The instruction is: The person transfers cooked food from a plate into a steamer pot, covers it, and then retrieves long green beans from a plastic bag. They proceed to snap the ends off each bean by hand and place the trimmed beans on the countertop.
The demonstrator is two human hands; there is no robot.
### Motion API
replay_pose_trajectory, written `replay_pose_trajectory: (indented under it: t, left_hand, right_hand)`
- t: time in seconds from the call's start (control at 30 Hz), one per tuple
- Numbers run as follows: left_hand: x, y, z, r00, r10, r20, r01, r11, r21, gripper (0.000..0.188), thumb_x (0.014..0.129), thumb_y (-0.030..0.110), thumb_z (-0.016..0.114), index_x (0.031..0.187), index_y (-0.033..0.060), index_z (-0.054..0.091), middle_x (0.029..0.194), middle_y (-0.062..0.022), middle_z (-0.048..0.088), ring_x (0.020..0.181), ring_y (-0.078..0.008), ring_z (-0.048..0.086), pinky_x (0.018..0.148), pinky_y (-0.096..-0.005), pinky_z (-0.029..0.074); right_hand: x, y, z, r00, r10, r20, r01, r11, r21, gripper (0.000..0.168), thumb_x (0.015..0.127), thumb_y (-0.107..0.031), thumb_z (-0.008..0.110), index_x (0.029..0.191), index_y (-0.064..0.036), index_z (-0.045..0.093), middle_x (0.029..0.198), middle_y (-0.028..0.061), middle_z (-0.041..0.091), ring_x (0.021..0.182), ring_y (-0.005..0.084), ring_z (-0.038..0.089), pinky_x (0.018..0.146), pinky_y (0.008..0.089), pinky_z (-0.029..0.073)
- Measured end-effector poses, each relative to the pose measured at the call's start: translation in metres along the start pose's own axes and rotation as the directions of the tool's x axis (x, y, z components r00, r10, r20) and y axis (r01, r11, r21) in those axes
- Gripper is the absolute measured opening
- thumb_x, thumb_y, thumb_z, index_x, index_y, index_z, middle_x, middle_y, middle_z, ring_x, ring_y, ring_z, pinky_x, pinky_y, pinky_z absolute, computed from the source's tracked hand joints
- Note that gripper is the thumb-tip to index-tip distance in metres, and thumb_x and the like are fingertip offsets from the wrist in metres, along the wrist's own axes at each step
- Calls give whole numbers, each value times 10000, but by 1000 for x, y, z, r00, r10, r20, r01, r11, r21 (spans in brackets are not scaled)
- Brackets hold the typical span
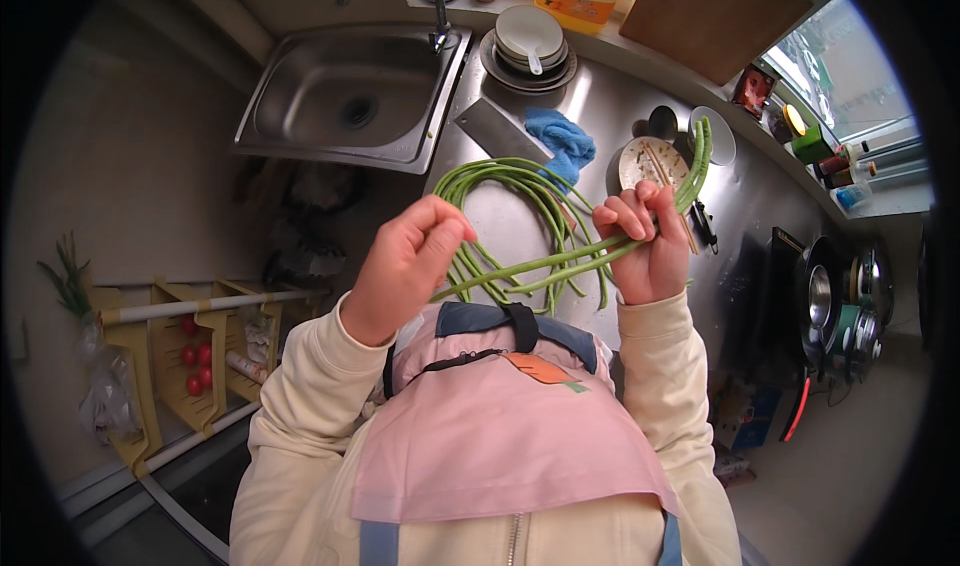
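Green yardlong beans (517, 168) lie looped on the steel counter in front of my pink apron. My right hand (649, 243) is closed round a few long beans (701, 165), whose upper ends stick up past its fingers while the rest run down to the left. My left hand (420, 262) is raised at the left of the loop, thumb and forefinger together; whether a piece of bean is between them cannot be told. A cleaver blade (499, 131) and a blue cloth (564, 144) lie just beyond the beans.
At the back left is a steel sink (345, 101). Stacked plates and bowls (529, 37) stand beside it. A speckled plate (649, 162) with chopsticks lies beyond my right hand. Pans (817, 296) are at the right, and a rack (157, 363) with tomatoes is at the left.
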State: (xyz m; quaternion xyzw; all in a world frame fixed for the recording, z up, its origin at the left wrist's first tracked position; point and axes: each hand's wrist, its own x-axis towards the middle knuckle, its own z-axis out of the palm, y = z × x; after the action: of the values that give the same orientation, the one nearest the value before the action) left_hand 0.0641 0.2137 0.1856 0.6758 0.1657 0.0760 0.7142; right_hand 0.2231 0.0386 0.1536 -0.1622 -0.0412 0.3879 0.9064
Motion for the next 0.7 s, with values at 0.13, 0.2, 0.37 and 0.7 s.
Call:
replay_pose_trajectory:
  t: [0.13,0.2,0.37,0.7]
  left_hand:
    - [-8,13,9,976,98,193,-181,860,477,92,807,112,513,838,26,509,610,-59,484,491,-122,458,462,-251,375]
    - [-11,8,16,940,185,286,-327,728,603,104,765,99,543,840,32,516,626,-77,500,492,-174,507,458,-287,405]
    - [-13,-7,26,896,274,348,-438,433,787,117,703,69,575,804,39,524,644,-88,515,498,-262,523,454,-336,433]
    - [-8,-31,27,979,184,92,-201,949,243,142,753,61,424,614,58,393,489,-31,364,382,-163,353,368,-268,297]
  right_hand:
    - [1,2,0,999,-21,41,24,997,-76,321,928,-299,332,799,-60,502,524,-25,307,545,95,348,707,301,372]
    - [0,4,3,998,-29,55,36,991,-127,313,928,-296,331,798,-68,501,525,-26,303,546,99,347,712,306,369]
    - [-2,10,6,997,-65,45,73,975,-210,305,927,-299,332,790,-78,492,528,-26,295,552,110,345,728,321,364]
    - [-11,19,8,997,-44,-70,41,998,-50,271,935,-291,314,810,-104,465,477,-47,214,443,80,238,591,272,324]
